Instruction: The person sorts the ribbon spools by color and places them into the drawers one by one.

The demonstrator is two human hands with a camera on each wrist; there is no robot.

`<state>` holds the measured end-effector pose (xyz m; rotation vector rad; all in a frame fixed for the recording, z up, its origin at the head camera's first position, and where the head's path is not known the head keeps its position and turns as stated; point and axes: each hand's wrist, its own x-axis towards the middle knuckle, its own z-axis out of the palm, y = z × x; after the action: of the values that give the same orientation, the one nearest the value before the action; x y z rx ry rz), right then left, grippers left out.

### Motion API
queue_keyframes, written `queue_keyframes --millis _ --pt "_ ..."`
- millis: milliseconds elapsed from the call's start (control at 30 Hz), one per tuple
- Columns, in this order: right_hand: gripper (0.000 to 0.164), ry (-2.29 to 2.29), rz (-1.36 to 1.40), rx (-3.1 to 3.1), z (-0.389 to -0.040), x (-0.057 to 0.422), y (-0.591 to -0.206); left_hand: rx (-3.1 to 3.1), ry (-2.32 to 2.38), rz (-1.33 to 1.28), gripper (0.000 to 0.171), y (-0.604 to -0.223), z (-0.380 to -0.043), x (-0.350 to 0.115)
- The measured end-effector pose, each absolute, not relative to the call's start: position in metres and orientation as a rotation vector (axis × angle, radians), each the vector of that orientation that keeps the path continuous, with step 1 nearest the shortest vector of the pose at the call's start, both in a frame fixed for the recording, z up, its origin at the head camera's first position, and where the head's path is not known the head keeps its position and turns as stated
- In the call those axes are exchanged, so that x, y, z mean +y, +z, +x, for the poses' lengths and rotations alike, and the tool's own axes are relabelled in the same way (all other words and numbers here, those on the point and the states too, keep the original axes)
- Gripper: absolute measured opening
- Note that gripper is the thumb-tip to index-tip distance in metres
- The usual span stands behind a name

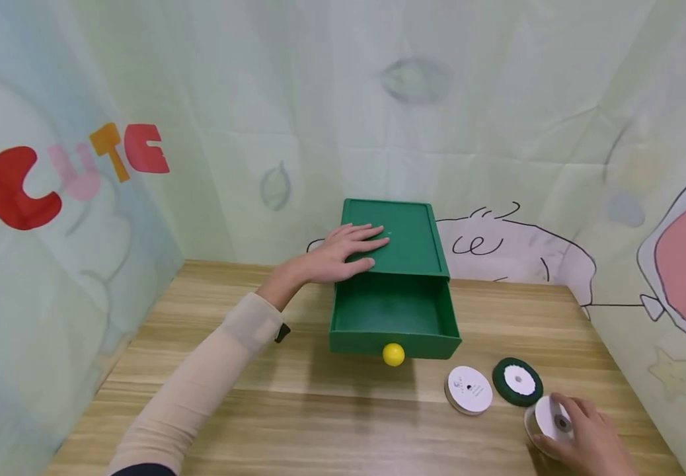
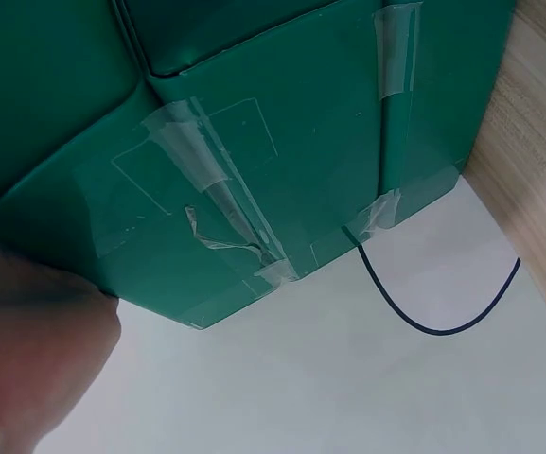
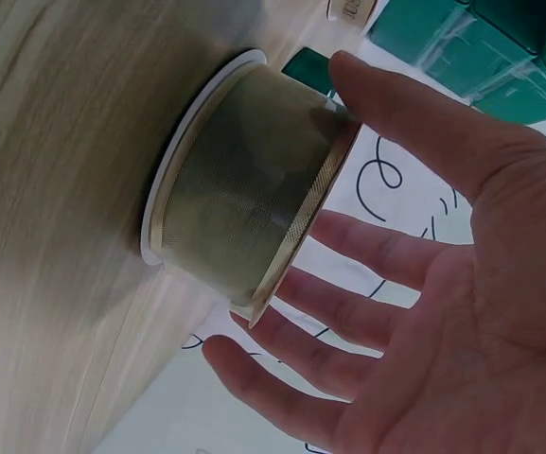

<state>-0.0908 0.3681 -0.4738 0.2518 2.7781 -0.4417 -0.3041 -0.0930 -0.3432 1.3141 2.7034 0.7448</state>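
Note:
My left hand [image 1: 345, 254] rests with spread fingers on the top of a green box [image 1: 408, 231]. The box's green drawer [image 1: 396, 346] is pulled out, its inside bare, with a yellow round knob [image 1: 393, 354] on the front. At the lower right, my right hand [image 1: 595, 436] holds a wide spool of sheer ribbon [image 3: 244, 180] by its upper rim, thumb on one side and fingers on the other. The spool's other white rim is close over the tabletop in the right wrist view.
Left of the held spool lie a dark green ribbon spool [image 1: 518, 381] and a white-faced spool [image 1: 469, 390], in front of the drawer's right corner. The wooden table [image 1: 343, 423] is bordered by printed curtains [image 1: 343, 119] at the back and sides.

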Motion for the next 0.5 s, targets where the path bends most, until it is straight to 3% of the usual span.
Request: queue_keyframes --millis 500 --pt "0.098 -0.402 0.162 2.899 -0.091 0.376 -0.454 2.705 0.742 1.306 0.058 -0.344 -0.304 -0.091"
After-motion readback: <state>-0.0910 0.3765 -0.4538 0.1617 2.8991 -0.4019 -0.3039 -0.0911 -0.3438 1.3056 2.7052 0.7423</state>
